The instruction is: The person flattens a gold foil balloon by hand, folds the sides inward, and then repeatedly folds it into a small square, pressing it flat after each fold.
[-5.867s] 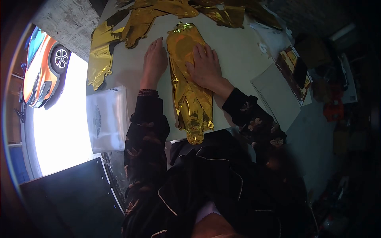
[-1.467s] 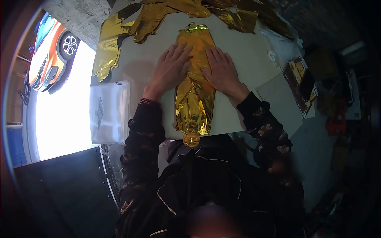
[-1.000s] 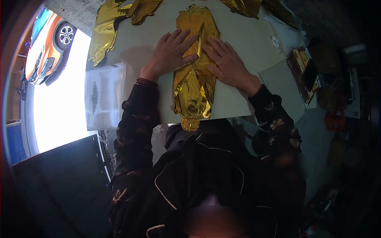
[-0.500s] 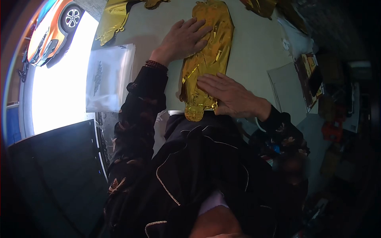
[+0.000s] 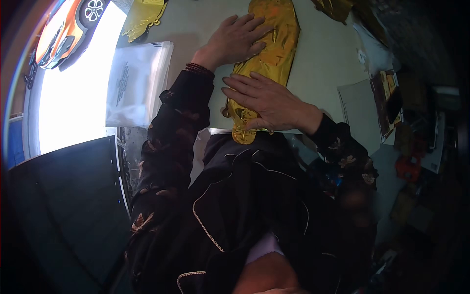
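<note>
A long gold foil balloon [image 5: 276, 54], flat and creased, lies lengthwise on the pale table [image 5: 318, 63]. Its narrow tab end pokes over the near table edge, close to my body. My left hand [image 5: 235, 41] rests flat on the foil's left side toward the far part, fingers stretched out. Lower down, my right hand [image 5: 271, 100] lies flat across the near part, its fingers spread and reaching to the left edge. Both palms hide some of the foil beneath them.
Clear plastic bags [image 5: 137, 83] are stacked at the table's left edge. More gold foil [image 5: 144, 19] lies at the far left, with another gold piece [image 5: 335, 9] at the far right. A dark panel [image 5: 68, 210] stands at left; an orange car [image 5: 68, 29] is outside.
My right hand has slid left across the near part of the foil and slightly away from me. My left hand stays flat on the foil. The whole view has shifted a little.
</note>
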`<action>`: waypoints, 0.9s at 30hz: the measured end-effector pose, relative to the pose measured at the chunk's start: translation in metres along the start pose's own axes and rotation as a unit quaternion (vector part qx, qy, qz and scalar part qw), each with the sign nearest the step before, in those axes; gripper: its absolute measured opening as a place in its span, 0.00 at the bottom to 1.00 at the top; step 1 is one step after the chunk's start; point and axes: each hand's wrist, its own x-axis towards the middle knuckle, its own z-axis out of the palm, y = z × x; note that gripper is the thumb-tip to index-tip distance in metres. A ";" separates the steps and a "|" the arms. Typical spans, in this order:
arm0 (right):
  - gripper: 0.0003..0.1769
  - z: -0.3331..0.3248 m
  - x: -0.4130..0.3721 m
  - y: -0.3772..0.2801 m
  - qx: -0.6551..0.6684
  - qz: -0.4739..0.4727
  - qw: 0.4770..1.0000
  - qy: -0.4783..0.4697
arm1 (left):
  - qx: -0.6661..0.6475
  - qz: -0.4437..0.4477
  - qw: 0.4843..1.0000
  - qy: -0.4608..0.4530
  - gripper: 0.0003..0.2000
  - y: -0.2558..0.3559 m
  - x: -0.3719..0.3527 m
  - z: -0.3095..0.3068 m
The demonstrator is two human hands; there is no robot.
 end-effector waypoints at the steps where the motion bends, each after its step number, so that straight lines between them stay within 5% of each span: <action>1: 0.54 0.001 0.000 -0.001 0.011 -0.002 1.000 0.000 | -0.002 0.000 1.000 0.003 0.26 0.000 0.000 0.000; 11: 0.54 -0.001 0.004 -0.009 0.015 -0.022 0.999 -0.027 | 0.000 -0.006 1.000 0.005 0.25 0.002 -0.001 -0.004; 14: 0.46 -0.007 0.002 -0.005 0.150 -0.019 0.988 0.044 | 0.003 -0.003 1.000 0.009 0.25 0.001 -0.003 -0.001; 20: 0.49 -0.007 -0.006 0.005 -0.001 0.025 1.000 0.012 | 0.009 -0.003 1.000 0.011 0.25 0.002 -0.002 -0.001; 27: 0.45 -0.005 0.002 0.001 -0.003 0.009 1.000 0.016 | -0.029 -0.006 0.999 0.023 0.23 0.002 -0.002 -0.003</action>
